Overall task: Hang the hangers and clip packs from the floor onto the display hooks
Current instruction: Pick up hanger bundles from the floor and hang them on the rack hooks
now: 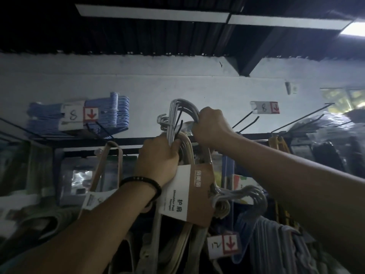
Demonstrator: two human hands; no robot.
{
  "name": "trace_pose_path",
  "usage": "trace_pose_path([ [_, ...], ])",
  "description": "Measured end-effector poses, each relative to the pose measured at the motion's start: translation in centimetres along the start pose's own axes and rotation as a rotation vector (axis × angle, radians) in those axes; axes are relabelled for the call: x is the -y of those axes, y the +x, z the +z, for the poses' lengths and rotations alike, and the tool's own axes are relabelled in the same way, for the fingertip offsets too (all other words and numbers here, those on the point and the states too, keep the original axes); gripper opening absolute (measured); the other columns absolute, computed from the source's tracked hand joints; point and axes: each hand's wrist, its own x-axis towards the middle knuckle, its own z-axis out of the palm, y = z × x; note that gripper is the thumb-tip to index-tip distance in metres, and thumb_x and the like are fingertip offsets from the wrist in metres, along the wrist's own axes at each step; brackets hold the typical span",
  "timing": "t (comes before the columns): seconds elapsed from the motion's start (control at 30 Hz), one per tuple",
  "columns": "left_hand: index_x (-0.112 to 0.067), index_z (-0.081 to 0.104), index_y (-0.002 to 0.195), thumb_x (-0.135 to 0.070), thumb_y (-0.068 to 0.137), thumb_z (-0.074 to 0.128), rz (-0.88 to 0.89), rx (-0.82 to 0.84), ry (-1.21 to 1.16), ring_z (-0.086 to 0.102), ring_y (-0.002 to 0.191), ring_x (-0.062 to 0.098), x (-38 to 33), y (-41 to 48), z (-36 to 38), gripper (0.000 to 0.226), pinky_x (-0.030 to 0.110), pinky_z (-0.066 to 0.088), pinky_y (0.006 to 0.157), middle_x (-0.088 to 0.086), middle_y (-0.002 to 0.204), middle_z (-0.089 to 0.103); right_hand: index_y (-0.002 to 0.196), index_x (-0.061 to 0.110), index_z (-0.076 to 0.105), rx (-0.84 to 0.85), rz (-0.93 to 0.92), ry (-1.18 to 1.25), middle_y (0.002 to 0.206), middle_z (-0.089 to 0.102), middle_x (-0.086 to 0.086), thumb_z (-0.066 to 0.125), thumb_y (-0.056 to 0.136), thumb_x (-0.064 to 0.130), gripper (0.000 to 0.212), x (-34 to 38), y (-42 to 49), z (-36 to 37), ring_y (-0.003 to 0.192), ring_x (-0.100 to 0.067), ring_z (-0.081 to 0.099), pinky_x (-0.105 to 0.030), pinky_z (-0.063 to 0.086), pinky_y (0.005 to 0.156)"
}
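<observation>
A pack of grey hangers is held up at the top rail of the display. It is bound by a brown-and-white cardboard sleeve that hangs just below the left hand. The left hand's grip is closed round the necks of the pack, above the sleeve. The right hand, higher and to the right, has its grip wrapped over the curved tops. A black wire display hook juts out between the two hands, with its tip inside the loop of those tops. Whether the pack already rests on it cannot be told.

The step is probably best done with the curved tops kept bunched, so that all pass over the tip together. The weight would be carried from below while the tops are guided back towards the rail.

Some smaller grey hooks sit just left of the tops and may crowd the wire. A beige hanger hangs near the left hand. Further right along the rail, yellow hangers are hung, and a bare wire hook carries a price tag. Towards the left end of the rail, a pack of blue hangers is already hung against the pale wall.
</observation>
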Motion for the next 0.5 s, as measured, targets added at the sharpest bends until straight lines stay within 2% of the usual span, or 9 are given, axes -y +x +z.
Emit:
trace_pose_path([
  [0.13,-0.023,0.055,0.085,-0.049,0.108,0.040,-0.018,0.066,0.130,0.055,0.065,0.015,0.9,0.8,0.1,0.038,0.031,0.042,0.057,0.000,0.078,0.060,0.092,0.007,0.057,-0.043,0.009,-0.015,0.083,0.060,-0.011,0.060,0.098,0.015,0.010,-0.2,1.0,2.5,0.068,-0.024,0.059,-0.024,0.035,0.046],
  [0.2,-0.023,0.054,0.080,-0.046,0.110,0.039,-0.048,0.117,0.147,0.057,0.063,0.015,1.2,0.7,0.6,0.041,0.030,0.043,0.054,0.001,0.077,0.061,0.103,0.001,0.062,-0.020,0.018,-0.022,0.090,0.064,-0.016,0.060,0.101,0.016,0.015,-0.5,1.1,3.9,0.071,-0.025,0.063,-0.026,0.044,0.048],
  [0.27,-0.024,0.050,0.076,-0.044,0.111,0.038,-0.078,0.162,0.160,0.053,0.059,0.009,1.4,0.5,1.4,0.042,0.024,0.037,0.049,-0.002,0.073,0.057,0.119,-0.007,0.063,0.031,0.037,-0.055,0.103,0.068,-0.019,0.058,0.102,0.017,0.029,-1.1,1.4,5.1,0.083,-0.027,0.069,-0.032,0.057,0.061],
  [0.37,-0.025,0.048,0.077,-0.038,0.111,0.043,-0.093,0.191,0.149,0.045,0.057,0.004,1.6,0.5,2.8,0.037,0.021,0.031,0.048,-0.001,0.077,0.057,0.124,-0.005,0.063,0.090,0.082,-0.090,0.100,0.063,-0.014,0.057,0.103,0.019,0.032,-2.1,2.0,6.1,0.085,-0.026,0.063,-0.032,0.055,0.067],
  [0.43,-0.022,0.054,0.082,-0.035,0.111,0.043,-0.120,0.207,0.155,0.046,0.057,0.004,1.8,0.6,3.5,0.033,0.019,0.030,0.047,-0.004,0.072,0.051,0.128,0.001,0.063,0.110,0.112,-0.113,0.104,0.063,-0.013,0.057,0.102,0.021,0.033,-2.6,2.1,6.5,0.092,-0.029,0.066,-0.038,0.060,0.077],
  [0.5,-0.015,0.065,0.091,-0.034,0.111,0.043,-0.141,0.231,0.181,0.048,0.059,0.006,2.3,0.5,4.4,0.035,0.020,0.031,0.047,-0.005,0.071,0.049,0.141,0.004,0.053,0.100,0.128,-0.173,0.122,0.067,-0.013,0.057,0.102,0.022,0.043,-3.1,2.1,7.3,0.109,-0.032,0.068,-0.043,0.058,0.090],
])
